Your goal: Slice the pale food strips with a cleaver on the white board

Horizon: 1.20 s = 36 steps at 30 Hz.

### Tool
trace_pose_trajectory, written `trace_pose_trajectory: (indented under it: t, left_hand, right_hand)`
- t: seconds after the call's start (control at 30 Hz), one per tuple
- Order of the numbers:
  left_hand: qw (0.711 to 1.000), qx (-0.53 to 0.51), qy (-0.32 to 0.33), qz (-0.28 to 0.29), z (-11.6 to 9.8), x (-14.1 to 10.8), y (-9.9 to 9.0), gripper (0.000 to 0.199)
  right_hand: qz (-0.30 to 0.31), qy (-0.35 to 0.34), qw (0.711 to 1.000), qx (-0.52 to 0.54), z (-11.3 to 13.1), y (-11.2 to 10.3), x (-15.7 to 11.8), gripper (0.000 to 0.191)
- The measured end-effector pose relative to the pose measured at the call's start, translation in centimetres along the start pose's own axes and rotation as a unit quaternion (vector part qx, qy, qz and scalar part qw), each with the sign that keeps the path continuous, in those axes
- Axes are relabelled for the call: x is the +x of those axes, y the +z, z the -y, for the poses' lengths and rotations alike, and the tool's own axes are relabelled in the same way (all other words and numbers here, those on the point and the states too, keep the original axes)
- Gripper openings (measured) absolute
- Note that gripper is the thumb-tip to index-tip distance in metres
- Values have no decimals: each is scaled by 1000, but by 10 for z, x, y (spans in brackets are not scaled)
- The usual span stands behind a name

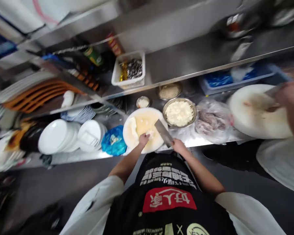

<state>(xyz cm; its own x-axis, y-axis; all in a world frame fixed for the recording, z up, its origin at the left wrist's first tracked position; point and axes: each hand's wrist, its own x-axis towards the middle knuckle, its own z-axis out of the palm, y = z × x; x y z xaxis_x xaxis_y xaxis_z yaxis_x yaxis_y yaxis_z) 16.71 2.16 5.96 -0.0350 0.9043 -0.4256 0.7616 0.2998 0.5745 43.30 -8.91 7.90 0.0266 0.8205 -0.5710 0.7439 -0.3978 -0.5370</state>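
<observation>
A hand could pass over the far middle of the round cutting board [144, 118], with the slanting cleaver [163, 132] in the way on its right. The blue plastic bag [114, 140] and steel bowl [195, 112] crowd its sides; the steel shelf [186, 62] has open room right of the white basket [137, 81].

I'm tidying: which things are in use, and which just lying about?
In use:
- broad steel cleaver, right hand
- pale chopped pieces, left hand
- round pale cutting board
- likely, round metal bowl

Lying about:
- crumpled blue plastic bag
- stacked round white plates
- white plastic basket
</observation>
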Motion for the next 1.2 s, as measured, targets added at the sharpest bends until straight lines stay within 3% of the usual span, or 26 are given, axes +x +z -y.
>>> trace_pose_trajectory:
  t: [0.07, 0.17, 0.27, 0.33, 0.43, 0.5, 0.7, 0.93, 1.07, 1.2]
  left_hand:
    - [1000, 3, -21, -16, 19, 0, 8, 28]
    - [999, 16, 22, -45, 46, 3, 14, 19]
    - [989, 21, 75, -124, 61, 1, 16, 21]
    - [971, 66, 173, -151, 67, -2, 16, 18]
    - [918, 142, 358, -97, 74, -2, 18, 11]
    - [891, 168, 417, -63, 80, 3, 22, 15]
    - [869, 158, 466, -51, 95, 22, 31, 20]
    - [855, 140, 497, -35, 99, 27, 27, 20]
    - [855, 129, 501, -30, 99, 26, 28, 20]
    - [865, 116, 488, -29, 99, 26, 26, 20]
  right_hand:
    - [10, -9, 1000, -15, -1, 3, 3, 33]
    - [0, -17, 998, -55, -1, 5, 2, 33]
    - [-20, -16, 995, -99, 3, 5, -7, 36]
    - [-30, -28, 993, -111, 8, 7, -14, 39]
    - [-22, -46, 991, -120, 19, 14, -20, 40]
    - [-9, -48, 991, -128, 26, 21, -21, 39]
    - [12, -4, 992, -124, 35, 28, -14, 37]
    - [-16, 69, 987, -146, 40, -5, 5, 45]
    - [-28, 73, 981, -179, 44, -17, 17, 46]
    - [-40, 40, 974, -221, 47, -15, 12, 47]
